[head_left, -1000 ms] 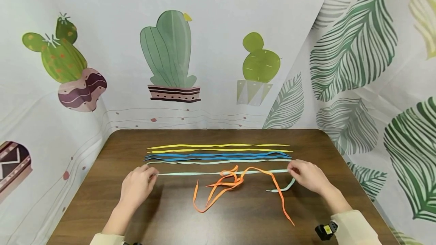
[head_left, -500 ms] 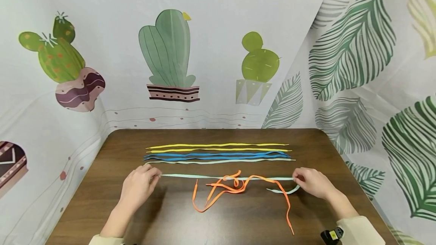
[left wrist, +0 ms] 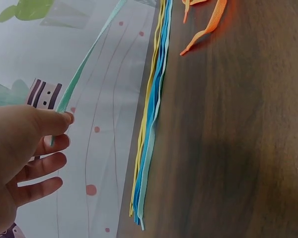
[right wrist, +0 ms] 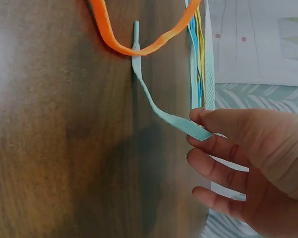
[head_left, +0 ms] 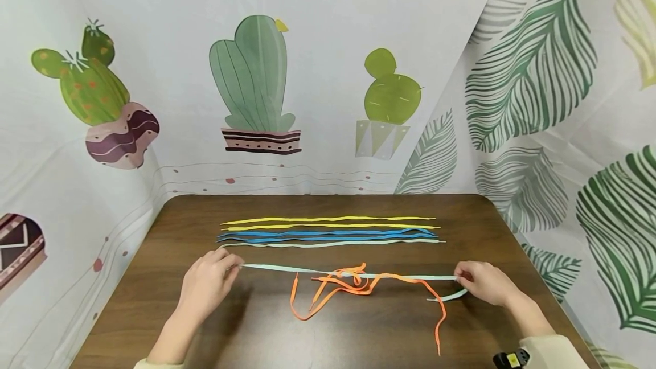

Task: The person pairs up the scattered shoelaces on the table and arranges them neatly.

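Note:
My left hand (head_left: 210,279) pinches one end of a mint-green flat shoelace (head_left: 271,267) between thumb and index finger; in the left wrist view its tip (left wrist: 52,140) shows below the thumb. Toward the right, my right hand (head_left: 484,282) pinches the same lace, which runs taut between both hands over the table. Past the right fingers a free tail (right wrist: 149,96) curves back to the left, its aglet near an orange strand. Tangled orange shoelace (head_left: 304,318) overlaps the taut lace near its middle, with loops and ends spreading toward the front.
Behind the hands lie straight laces side by side: two yellow laces (head_left: 328,219), blue laces (head_left: 328,233) and another mint lace (head_left: 318,245). They rest on a brown wooden table (head_left: 256,335). A printed cloth (head_left: 328,101) hangs behind its far edge.
My right hand has moved right and nearer the front, drawing the mint lace along. The free tail has shifted right, and the orange tangle has been dragged slightly. My left hand has barely moved.

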`<state>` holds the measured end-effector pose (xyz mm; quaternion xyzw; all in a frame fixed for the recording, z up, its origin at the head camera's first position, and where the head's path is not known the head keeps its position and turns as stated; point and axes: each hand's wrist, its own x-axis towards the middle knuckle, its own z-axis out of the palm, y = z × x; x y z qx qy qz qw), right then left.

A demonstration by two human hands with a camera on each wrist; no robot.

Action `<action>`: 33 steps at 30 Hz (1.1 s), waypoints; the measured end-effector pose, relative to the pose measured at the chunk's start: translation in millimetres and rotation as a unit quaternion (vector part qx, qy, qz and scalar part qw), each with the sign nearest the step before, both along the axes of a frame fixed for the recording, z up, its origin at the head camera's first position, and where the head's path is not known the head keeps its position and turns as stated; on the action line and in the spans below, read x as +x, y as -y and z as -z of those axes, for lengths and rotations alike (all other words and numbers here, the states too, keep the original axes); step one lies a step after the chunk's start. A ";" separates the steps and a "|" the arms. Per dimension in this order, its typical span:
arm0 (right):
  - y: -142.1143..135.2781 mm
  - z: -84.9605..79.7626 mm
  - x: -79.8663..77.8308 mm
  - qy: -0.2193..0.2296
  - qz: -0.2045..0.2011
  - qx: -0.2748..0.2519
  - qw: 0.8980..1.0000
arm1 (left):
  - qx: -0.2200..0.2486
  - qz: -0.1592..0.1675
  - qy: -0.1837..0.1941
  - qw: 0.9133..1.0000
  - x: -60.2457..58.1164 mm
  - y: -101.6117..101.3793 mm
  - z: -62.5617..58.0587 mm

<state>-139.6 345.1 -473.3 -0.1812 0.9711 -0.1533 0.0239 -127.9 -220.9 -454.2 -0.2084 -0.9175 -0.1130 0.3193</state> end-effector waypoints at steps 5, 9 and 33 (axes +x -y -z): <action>-1.2 2.0 2.3 -0.002 0.011 0.002 1.000 | 0.005 -0.002 -0.010 1.000 -0.3 -0.1 -1.6; 0.1 3.4 1.6 -0.010 0.018 0.000 1.000 | 0.009 -0.007 -0.011 1.000 -1.1 0.3 -1.2; 55.0 2.4 -14.8 -0.074 -0.027 -0.032 0.996 | 0.019 0.025 -0.049 0.998 -7.1 -20.3 -15.9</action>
